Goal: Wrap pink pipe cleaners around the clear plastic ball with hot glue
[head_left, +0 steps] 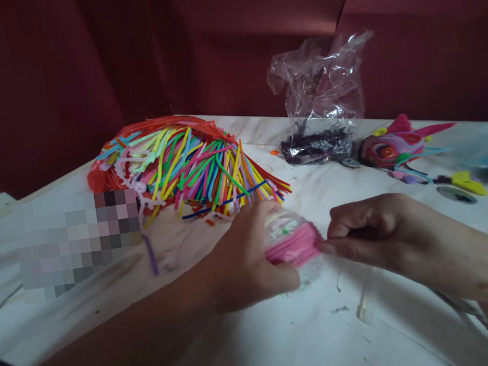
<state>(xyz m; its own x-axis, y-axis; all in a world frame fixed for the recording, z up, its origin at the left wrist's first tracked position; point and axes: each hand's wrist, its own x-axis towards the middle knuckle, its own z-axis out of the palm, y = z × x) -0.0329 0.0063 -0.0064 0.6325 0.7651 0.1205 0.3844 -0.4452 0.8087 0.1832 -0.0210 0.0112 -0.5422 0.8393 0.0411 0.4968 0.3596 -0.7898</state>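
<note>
My left hand (255, 260) grips a round, whitish translucent piece with green specks, its thumb and fingers around the left side. Across the middle of this round piece (284, 226) lies a band of pink fuzzy strips (296, 247), side by side. At the band's right end is my right hand (369, 232), with thumb and forefinger pinched together against the edge. Whatever sits between those fingertips is too small to make out. Beyond my left hand spreads a large bundle of many-coloured pipe cleaners (206, 170).
Red plastic wrap (145, 127) lies behind the bundle. A clear plastic bag (325, 86) with dark fuzzy strands stands at the back. To the right lie a pink fish-like craft (387, 150), a yellow piece (468, 183) and a round disc (455, 194). A small pale stub (362, 310) rests nearer me.
</note>
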